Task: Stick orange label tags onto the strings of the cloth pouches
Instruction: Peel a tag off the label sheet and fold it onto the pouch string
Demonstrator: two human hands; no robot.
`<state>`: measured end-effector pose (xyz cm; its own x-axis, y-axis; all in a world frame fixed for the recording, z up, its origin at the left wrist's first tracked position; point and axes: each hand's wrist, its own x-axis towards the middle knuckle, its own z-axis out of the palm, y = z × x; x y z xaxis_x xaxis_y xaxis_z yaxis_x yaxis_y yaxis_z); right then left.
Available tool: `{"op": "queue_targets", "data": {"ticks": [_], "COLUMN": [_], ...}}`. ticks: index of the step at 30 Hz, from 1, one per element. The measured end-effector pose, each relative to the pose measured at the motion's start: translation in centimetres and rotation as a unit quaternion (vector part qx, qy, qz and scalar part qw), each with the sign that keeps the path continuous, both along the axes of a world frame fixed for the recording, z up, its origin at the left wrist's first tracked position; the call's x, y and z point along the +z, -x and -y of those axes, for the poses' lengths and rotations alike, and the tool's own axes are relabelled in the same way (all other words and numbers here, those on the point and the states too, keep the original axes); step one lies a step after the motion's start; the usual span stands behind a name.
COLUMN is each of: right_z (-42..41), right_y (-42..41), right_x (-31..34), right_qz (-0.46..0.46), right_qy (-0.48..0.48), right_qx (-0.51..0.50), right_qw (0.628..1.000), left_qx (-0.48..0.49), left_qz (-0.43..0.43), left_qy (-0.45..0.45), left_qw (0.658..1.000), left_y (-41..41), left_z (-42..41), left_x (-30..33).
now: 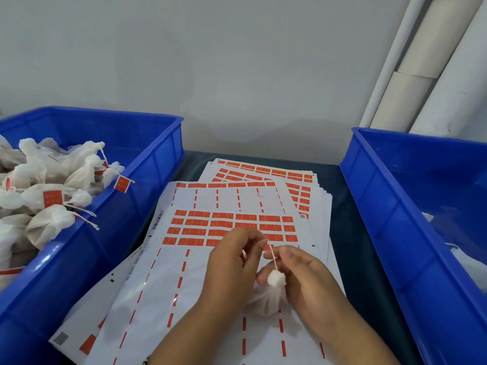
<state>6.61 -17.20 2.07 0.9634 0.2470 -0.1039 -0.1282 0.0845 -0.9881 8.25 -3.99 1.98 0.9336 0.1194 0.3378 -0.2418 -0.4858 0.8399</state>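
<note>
Room: my hands work over the label sheet (221, 259), between the left bin (131, 196) and right bin (395, 206).
Left hand (232, 262): pinching the string (272, 255) taut.
Right hand (305, 272): fingers curled round the pouch (271, 296) beneath its knot.

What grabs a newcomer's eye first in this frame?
Probably the two hands at bottom centre: the left hand pinches the string of a white cloth pouch that the right hand steadies over the label sheets with their orange tags. Next, the blue bin on the left, heaped with tagged pouches, and a second blue bin on the right.
</note>
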Motion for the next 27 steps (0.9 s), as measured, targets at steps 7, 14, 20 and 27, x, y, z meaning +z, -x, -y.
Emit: {"op": "queue_targets", "data": {"ticks": [7, 14, 20, 27], "right_z": [0.3, 0.8, 1.1, 1.5], "right_y": [-0.1, -0.7, -0.8, -1.3], "right_x": [0.5, 0.0, 0.0, -0.4], "right_qz": [-0.035, -0.086, -0.125, -0.142], "right_qy": [-0.075, -0.211, -0.281, -0.32], "right_qx": [-0.028, -0.099, -0.095, -0.116], "right_qw": [0.996, 0.969, 0.947, 0.93], "left_qx": [-0.003, 0.055, -0.042, -0.054], "left_qz": [0.053, -0.119, -0.173, -0.19], "left_qy": [-0.034, -0.163, -0.417, -0.391], "left_qw": [0.998, 0.978, 0.891, 0.899], "left_y": [-0.1, -1.1, -2.2, -4.6], "left_z": [0.1, 1.0, 1.5, 1.4], "left_x": [-0.2, -2.5, -3.2, -2.2]}}
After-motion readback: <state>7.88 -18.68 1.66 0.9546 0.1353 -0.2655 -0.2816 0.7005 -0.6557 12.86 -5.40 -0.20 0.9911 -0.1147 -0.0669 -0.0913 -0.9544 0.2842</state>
